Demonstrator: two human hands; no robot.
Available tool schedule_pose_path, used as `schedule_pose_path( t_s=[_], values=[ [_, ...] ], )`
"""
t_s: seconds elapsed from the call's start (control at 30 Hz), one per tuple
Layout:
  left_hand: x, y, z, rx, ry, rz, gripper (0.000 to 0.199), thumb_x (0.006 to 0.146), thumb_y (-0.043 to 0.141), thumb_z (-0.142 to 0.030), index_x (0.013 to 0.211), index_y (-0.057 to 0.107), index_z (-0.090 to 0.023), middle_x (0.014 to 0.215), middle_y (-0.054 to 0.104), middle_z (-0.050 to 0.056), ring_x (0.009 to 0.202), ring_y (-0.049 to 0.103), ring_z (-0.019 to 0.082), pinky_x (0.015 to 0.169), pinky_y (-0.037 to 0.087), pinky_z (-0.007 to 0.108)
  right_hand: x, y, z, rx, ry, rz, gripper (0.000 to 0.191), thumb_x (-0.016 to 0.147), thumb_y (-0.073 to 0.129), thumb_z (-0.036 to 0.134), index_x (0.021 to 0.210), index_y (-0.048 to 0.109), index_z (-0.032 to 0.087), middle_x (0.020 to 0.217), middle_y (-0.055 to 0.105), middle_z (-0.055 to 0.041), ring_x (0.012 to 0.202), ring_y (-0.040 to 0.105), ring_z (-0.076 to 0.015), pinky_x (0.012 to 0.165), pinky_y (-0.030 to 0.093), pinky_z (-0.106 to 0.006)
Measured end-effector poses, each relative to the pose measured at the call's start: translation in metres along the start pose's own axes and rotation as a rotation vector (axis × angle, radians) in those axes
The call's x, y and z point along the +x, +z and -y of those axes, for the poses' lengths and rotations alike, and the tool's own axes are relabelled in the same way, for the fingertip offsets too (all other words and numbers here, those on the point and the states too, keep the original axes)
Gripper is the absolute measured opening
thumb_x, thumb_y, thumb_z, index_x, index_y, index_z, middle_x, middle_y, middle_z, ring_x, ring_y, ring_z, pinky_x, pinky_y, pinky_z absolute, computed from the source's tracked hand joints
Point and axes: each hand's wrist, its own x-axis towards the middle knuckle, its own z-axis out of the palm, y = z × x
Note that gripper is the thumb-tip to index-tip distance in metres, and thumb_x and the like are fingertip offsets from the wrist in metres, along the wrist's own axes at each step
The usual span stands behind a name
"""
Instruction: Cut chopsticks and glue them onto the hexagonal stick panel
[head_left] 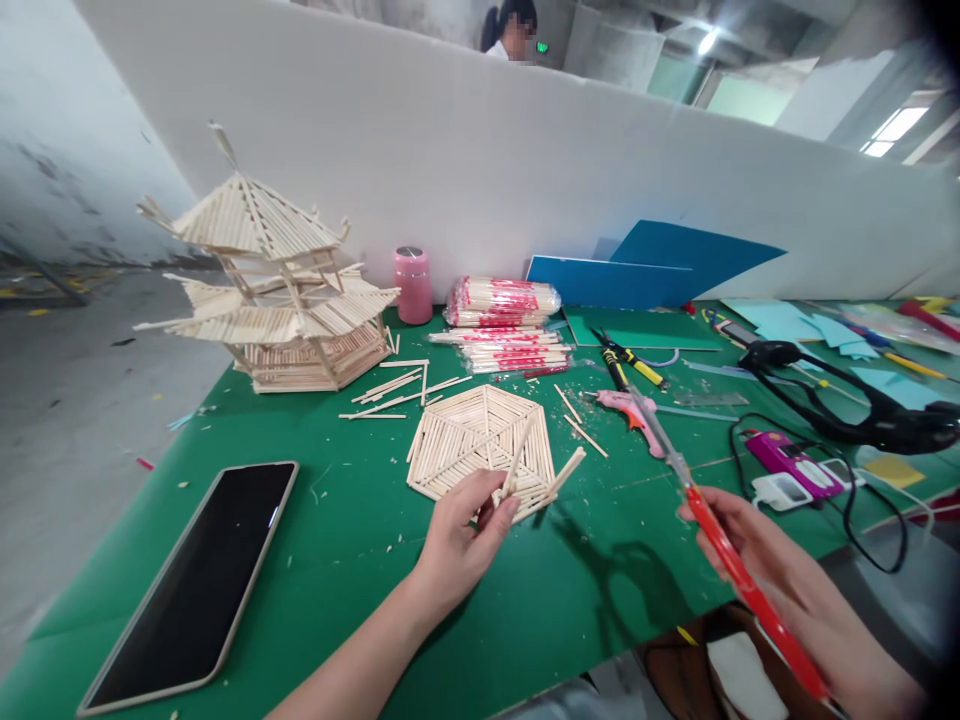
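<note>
Between the thumb and fingers of my left hand (469, 530) is a short wooden stick (519, 452), pointing up and slightly blurred. Just beyond that hand a hexagonal panel of wooden sticks (450, 440) lies on the green table; my hand covers its near edge. Another stick (566, 472) juts out at the panel's right corner. My right hand (772, 570) grips red-handled scissors (739, 575), seen nearly edge-on, their metal blades pointing up and away. The scissors are held above the table, apart from the panel. Loose sticks (386, 390) lie behind the panel.
A tiered stick pagoda (262, 290) stands back left, beside a pink canister (412, 285) and wrapped stick bundles (502, 300). A phone (199, 580) lies front left. Rightward are a pink glue gun (634, 415), pliers (634, 360), a purple device (799, 465) and cables. A person sits beyond the partition (375, 130).
</note>
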Motion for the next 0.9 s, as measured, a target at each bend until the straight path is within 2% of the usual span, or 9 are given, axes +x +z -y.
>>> schedule_pose_path(
  t_s=[0.1, 0.23, 0.47, 0.67, 0.9],
  values=[
    [0.0, 0.0, 0.0, 0.007, -0.002, -0.016, 0.012, 0.08, 0.045, -0.021, 0.083, 0.055, -0.015, 0.066, 0.053, 0.002, 0.055, 0.044, 0.01, 0.053, 0.037, 0.021, -0.001, 0.008, 0.008, -0.033, -0.019, 0.164, 0.053, 0.074, 0.05, 0.03, 0.121, 0.026, 0.024, 0.126, 0.043, -0.0117, 0.111, 0.045, -0.0265, 0.085, 0.045, -0.034],
    [0.0, 0.001, 0.0, 0.028, -0.003, -0.023, 0.013, 0.08, 0.045, -0.02, 0.082, 0.056, -0.013, 0.065, 0.053, 0.002, 0.054, 0.044, 0.01, 0.052, 0.037, 0.021, 0.004, 0.019, 0.018, -0.251, -0.012, 0.21, 0.055, 0.069, 0.054, 0.028, 0.117, 0.027, 0.024, 0.119, 0.048, -0.0102, 0.106, 0.05, -0.025, 0.082, 0.047, -0.033],
    [0.001, 0.005, 0.0, 0.039, 0.05, -0.066, 0.016, 0.08, 0.045, -0.018, 0.089, 0.057, -0.014, 0.062, 0.053, 0.0, 0.05, 0.044, 0.009, 0.047, 0.037, 0.019, 0.016, 0.027, 0.032, -0.316, -0.091, 0.282, 0.053, 0.067, 0.053, 0.027, 0.114, 0.028, 0.022, 0.112, 0.049, -0.0107, 0.096, 0.053, -0.0235, 0.079, 0.045, -0.037],
    [0.005, 0.004, -0.003, 0.104, 0.132, -0.11, 0.015, 0.077, 0.044, -0.015, 0.066, 0.054, -0.016, 0.061, 0.058, 0.001, 0.049, 0.049, 0.009, 0.046, 0.039, 0.018, 0.034, 0.028, 0.046, -0.312, -0.194, 0.31, 0.05, 0.068, 0.054, 0.031, 0.112, 0.033, 0.02, 0.112, 0.048, -0.0111, 0.094, 0.051, -0.024, 0.075, 0.044, -0.038],
    [0.007, 0.004, -0.003, 0.182, 0.14, -0.153, 0.02, 0.075, 0.046, -0.015, 0.055, 0.051, -0.017, 0.052, 0.058, 0.0, 0.049, 0.055, 0.012, 0.045, 0.042, 0.019, 0.05, 0.024, 0.053, -0.326, -0.259, 0.303, 0.05, 0.067, 0.055, 0.034, 0.112, 0.039, 0.019, 0.112, 0.049, -0.0103, 0.095, 0.05, -0.0238, 0.078, 0.042, -0.038]
  ],
)
